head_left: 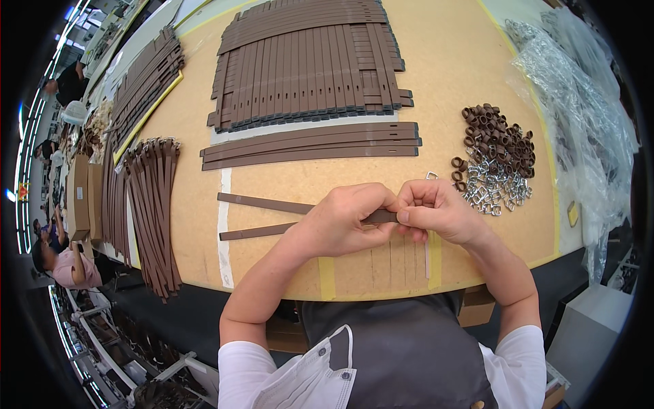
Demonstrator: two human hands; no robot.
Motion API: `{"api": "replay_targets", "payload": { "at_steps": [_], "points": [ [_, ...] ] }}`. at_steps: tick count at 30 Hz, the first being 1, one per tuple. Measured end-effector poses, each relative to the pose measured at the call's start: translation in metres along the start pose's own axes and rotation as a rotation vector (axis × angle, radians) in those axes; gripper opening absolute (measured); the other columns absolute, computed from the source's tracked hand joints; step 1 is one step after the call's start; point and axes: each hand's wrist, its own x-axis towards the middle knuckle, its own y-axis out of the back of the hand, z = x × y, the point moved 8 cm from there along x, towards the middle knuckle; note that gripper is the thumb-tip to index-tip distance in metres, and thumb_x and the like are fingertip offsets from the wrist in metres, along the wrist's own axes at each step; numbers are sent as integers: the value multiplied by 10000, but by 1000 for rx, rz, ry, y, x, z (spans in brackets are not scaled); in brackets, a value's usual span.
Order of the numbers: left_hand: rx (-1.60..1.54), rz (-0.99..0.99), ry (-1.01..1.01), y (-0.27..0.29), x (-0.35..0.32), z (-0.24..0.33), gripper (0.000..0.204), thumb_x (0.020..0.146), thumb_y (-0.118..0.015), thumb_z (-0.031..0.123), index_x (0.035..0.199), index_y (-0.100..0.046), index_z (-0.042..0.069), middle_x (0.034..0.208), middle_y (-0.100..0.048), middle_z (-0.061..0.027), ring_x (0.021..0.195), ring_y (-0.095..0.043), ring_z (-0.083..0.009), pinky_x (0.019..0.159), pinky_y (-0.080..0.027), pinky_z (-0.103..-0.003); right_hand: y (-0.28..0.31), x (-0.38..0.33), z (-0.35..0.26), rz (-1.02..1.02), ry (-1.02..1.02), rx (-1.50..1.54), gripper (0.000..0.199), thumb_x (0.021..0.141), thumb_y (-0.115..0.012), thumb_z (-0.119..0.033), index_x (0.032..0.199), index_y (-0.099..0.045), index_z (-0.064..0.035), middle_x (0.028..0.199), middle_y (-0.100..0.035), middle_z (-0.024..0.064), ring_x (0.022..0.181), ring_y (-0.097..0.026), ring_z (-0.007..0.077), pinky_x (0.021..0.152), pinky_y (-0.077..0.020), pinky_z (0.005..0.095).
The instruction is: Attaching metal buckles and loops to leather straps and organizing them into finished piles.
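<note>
Both hands work on a brown leather strap (380,217) above the near part of the table. My left hand (351,218) is closed round it, thumb and fingers pinching. Close against it, my right hand (436,213) pinches the strap's right end between thumb and curled fingers. Two narrow brown lengths stick out leftward from behind my left hand, an upper length (262,202) and a lower length (253,233). Whether they are one folded strap or two is hidden by the hand. A small metal buckle (431,176) lies just beyond my right hand.
Brown strap rings (501,136) and silver buckles (492,189) lie heaped at right, beside crumpled clear plastic (572,102). A large stack of straps (293,75) stands at the back, with a few straps (310,145) before it. Buckled straps (153,204) hang over the left edge.
</note>
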Motion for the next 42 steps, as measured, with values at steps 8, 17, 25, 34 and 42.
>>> {"api": "replay_targets", "payload": {
  "at_steps": [8,17,25,34,42],
  "points": [
    [-148,-105,98,-1,-1,2,485,740,-527,-91,1218,-536,-4,775,-544,17,674,-512,-32,561,-389,-194,-3,2,0,65,65,-42,140,907,-703,-170,852,-621,-70,753,-609,-39,617,-520,16,544,-433,202],
    [-208,-83,181,-3,-2,-2,451,763,-508,-79,1213,-517,-38,905,-641,-51,798,-604,-60,650,-454,-194,-9,1,7,64,245,-101,170,929,-664,-154,824,-570,-60,723,-507,-67,659,-421,9,565,-354,217],
    [-232,-44,87,-1,-2,-5,387,768,-529,-83,1152,-553,-47,985,-683,-98,871,-669,-138,807,-531,-269,-13,-1,-7,105,325,-212,206,938,-667,-161,823,-526,-65,715,-456,-77,670,-387,14,564,-325,225],
    [-207,4,261,20,-6,-13,283,813,-568,-56,1096,-588,-45,936,-630,-50,826,-619,-95,742,-511,-257,-5,0,-7,-93,35,2,274,979,-679,-334,915,-606,-78,760,-594,-61,664,-509,25,574,-389,204],
    [-178,18,252,17,-4,-17,234,842,-576,-48,1073,-608,-40,899,-619,-32,789,-581,-72,705,-490,-239,3,5,-4,44,176,-178,211,954,-686,-257,945,-658,-47,793,-659,-17,710,-562,20,591,-419,210]
  ]
}}
